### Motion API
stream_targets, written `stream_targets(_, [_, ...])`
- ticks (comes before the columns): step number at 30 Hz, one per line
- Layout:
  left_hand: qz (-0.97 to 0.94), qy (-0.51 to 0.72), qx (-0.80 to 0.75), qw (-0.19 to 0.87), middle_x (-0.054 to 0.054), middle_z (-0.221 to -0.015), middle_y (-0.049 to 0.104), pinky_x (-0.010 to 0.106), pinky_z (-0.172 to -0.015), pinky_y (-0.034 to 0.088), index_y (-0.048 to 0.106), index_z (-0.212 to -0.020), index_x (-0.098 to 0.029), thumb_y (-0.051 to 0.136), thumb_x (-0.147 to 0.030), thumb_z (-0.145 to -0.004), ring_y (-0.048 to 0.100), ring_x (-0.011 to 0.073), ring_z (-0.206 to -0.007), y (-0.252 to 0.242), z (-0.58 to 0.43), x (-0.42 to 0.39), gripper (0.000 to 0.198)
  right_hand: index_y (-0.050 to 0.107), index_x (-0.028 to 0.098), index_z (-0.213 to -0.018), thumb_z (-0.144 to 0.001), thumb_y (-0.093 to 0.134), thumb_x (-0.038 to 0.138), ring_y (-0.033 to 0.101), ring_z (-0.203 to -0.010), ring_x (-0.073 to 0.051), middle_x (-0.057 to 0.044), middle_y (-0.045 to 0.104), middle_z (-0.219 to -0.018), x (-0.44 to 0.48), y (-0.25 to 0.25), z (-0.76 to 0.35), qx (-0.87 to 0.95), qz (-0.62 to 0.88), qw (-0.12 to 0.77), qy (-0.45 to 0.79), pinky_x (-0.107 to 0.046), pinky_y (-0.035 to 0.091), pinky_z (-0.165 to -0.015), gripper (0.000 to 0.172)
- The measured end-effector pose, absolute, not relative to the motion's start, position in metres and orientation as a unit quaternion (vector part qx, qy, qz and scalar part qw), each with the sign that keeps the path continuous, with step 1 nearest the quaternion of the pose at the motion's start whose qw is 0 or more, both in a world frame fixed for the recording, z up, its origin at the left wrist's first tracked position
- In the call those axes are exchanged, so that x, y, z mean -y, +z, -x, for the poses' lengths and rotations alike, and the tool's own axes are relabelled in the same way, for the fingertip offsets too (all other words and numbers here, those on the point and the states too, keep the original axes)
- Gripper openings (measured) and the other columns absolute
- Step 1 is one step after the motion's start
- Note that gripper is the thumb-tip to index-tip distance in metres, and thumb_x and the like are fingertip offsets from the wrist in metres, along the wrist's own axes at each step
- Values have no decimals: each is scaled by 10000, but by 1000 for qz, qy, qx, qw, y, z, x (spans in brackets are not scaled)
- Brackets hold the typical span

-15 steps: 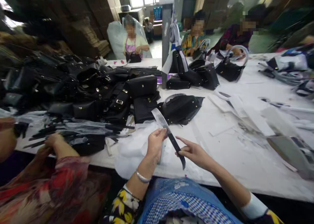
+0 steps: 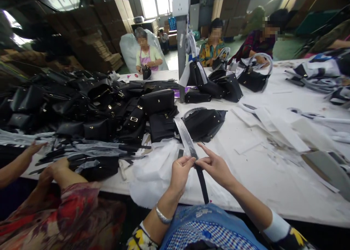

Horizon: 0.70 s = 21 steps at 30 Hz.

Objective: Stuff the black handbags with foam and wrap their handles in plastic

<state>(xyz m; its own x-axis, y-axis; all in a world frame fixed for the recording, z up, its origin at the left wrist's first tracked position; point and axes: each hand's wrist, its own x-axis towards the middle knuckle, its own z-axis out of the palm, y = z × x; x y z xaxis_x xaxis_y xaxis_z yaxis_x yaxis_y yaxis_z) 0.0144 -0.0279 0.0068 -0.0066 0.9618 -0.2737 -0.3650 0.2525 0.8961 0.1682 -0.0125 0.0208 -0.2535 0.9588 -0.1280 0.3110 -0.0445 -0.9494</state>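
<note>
A black strap [image 2: 201, 182] runs between my hands, its upper part covered in clear plastic wrap and its bare lower end hanging toward my apron. My left hand [image 2: 181, 171] pinches it from the left side. Close against it, my right hand [image 2: 216, 166] grips the strap between thumb and fingers, with the index finger stretched out upward. Just beyond the wrapped end lies a black handbag [image 2: 206, 124] with small metal studs. White sheet material [image 2: 149, 180] lies on the table by my left forearm.
Black bags with metal fittings [image 2: 98, 104] are heaped on the left. Nearby are wrapped straps [image 2: 95, 146] and a co-worker's arm [image 2: 61, 171]. A grey post [image 2: 181, 49] rises behind the bags. White strips [image 2: 281, 129] lie on the table [image 2: 243, 177] at right. More people sit across.
My hands have come together on the strap; the right hand has moved up from its lower end. More bare black strap now hangs below my fingers.
</note>
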Motion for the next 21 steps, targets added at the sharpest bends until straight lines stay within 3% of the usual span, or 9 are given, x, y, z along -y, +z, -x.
stream_targets(4, [-327, 517, -480, 628, 81, -827, 746, 305, -813, 506, 740, -890, -106, 765, -366, -782, 680, 196, -803, 18, -3, 32, 283, 388, 236, -1489, -916, 584, 323, 721, -690, -191, 37, 740, -721, 7, 21, -170, 667, 528, 321, 418, -329, 584, -761, 612])
stream_targets(6, [-336, 504, -474, 640, 84, -817, 740, 314, -807, 521, 722, -887, -104, 749, -384, -795, 685, 194, -781, 24, 4, 37, 295, 382, 263, -1491, -943, 542, 303, 715, -964, -223, -39, 753, -1036, -1, 22, -171, 731, 503, 333, 319, -384, 560, -906, 573])
stream_targets(8, [-348, 480, -461, 660, 79, -793, 724, 291, -751, 533, 688, -892, -110, 734, -414, -807, 681, 178, -743, 31, 10, 44, 318, 345, 263, -1512, -931, 543, 260, 511, -1316, -275, -107, 515, -1454, -15, 24, -168, 797, 450, 343, 213, -463, 456, -1067, 614])
stream_targets(10, [-360, 445, -435, 695, 45, -701, 683, 252, -644, 525, 643, -930, -128, 703, -456, -827, 658, 149, -642, 40, 17, 53, 349, 380, 238, -1495, -900, 560, 223, 298, -1453, -309, -119, 265, -1604, -32, 26, -160, 844, 381, 344, 153, -514, 366, -1136, 621])
stream_targets(11, [-366, 425, -418, 714, 19, -652, 648, 227, -568, 501, 623, -969, -140, 684, -477, -839, 624, 127, -564, 45, 21, 57, 366, 450, 232, -1447, -895, 558, 210, 287, -1457, -311, -117, 276, -1601, -42, 26, -155, 860, 347, 346, 145, -525, 345, -1148, 563])
stream_targets(13, [-373, 390, -392, 745, -23, -629, 595, 176, -422, 390, 594, -1063, -165, 643, -510, -863, 497, 71, -425, 58, 35, 62, 402, 607, 238, -1268, -903, 537, 204, 435, -1376, -298, -102, 519, -1450, -60, 23, -151, 874, 296, 355, 150, -531, 353, -1143, 373])
stream_targets(16, [-430, 361, -418, 715, -7, -726, 618, 161, -375, 262, 619, -1130, -175, 594, -504, -900, 372, 32, -410, 80, 72, 64, 402, 694, 243, -1064, -877, 519, 220, 656, -1127, -295, -63, 747, -1064, -84, 8, -164, 868, 310, 351, 166, -493, 512, -1010, 257])
stream_targets(18, [-521, 341, -482, 617, 25, -775, 669, 176, -442, 338, 676, -1094, -162, 551, -457, -937, 426, 49, -462, 93, 107, 62, 357, 713, 244, -1078, -807, 554, 230, 712, -999, -303, -68, 755, -1053, -94, -7, -186, 863, 342, 313, 200, -430, 600, -867, 315])
stream_targets(21, [-657, 271, -594, 378, 44, -899, 743, 229, -687, 484, 731, -1061, -193, 504, -367, -973, 615, 116, -655, 104, 167, 52, 299, 751, 283, -1093, -745, 685, 329, 740, -901, -318, -46, 764, -1061, -98, -27, -218, 856, 358, 228, 296, -365, 643, -731, 357])
